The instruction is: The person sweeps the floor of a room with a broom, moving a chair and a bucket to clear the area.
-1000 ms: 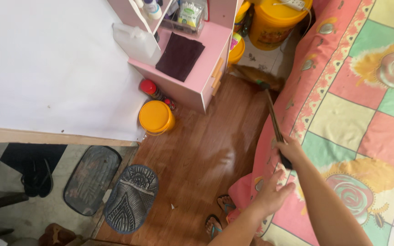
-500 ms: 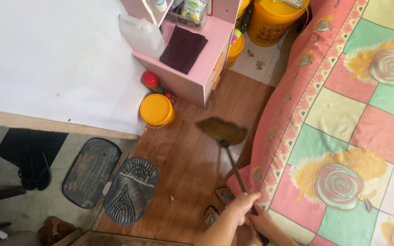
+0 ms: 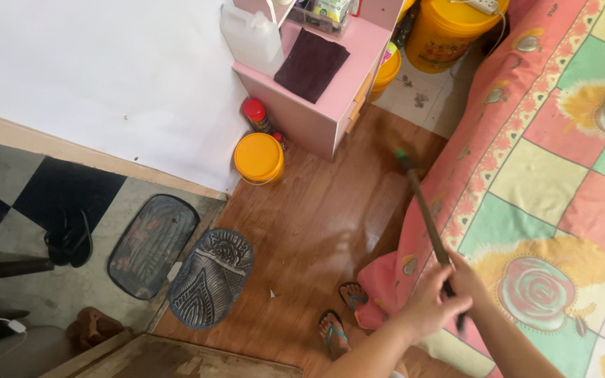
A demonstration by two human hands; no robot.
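Wooden floor [image 3: 302, 224] is seen from above, bounded on the right by a bed with a patchwork quilt [image 3: 561, 175] and at the top by a pink cabinet [image 3: 330, 98]. A yellow tub [image 3: 259, 158] stands at the cabinet's foot; two dark mats [image 3: 180, 262] lie near the doorway. The broom [image 3: 425, 210] is held low on its handle, both the left hand [image 3: 428, 308] and the right hand [image 3: 469, 278] closed round it, the blurred head [image 3: 397, 143] reaching away over the floor beside the bed.

Head-worn view, steeply down over floor [image 3: 316, 231]
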